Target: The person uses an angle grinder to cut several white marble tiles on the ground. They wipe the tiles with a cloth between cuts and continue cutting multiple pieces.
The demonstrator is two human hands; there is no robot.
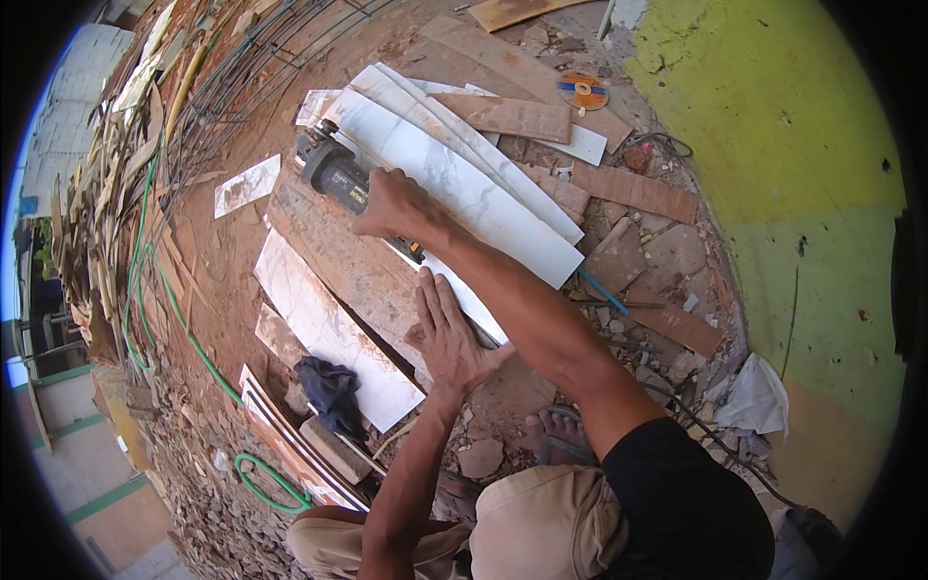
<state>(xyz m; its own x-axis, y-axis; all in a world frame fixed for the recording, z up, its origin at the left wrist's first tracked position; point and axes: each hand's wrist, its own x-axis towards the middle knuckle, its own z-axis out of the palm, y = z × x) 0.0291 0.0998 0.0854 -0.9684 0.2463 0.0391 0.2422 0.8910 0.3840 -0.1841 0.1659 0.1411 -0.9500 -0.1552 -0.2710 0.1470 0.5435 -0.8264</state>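
My right hand [394, 205] is closed around the dark body of an angle grinder [338, 179], whose head points away to the upper left. Its cutting side is hidden from me. The tool is over the left edge of a white marbled tile [445, 164], which lies on top of other long tiles. Nearer to me, my left hand [448, 333] rests with fingers stretched out beside the tile's near end. Nothing is gripped in it. A brown, dusty tile or board [338, 246] lies to the left of the grinder, under the work.
Another marbled tile [329, 329] and a dark cloth [331, 394] lie at left. An orange disc [583, 92] sits on broken tiles at the back. A green hose [198, 343] and steel bars [261, 68] run along the left; a yellow-green wall [773, 126] stands right.
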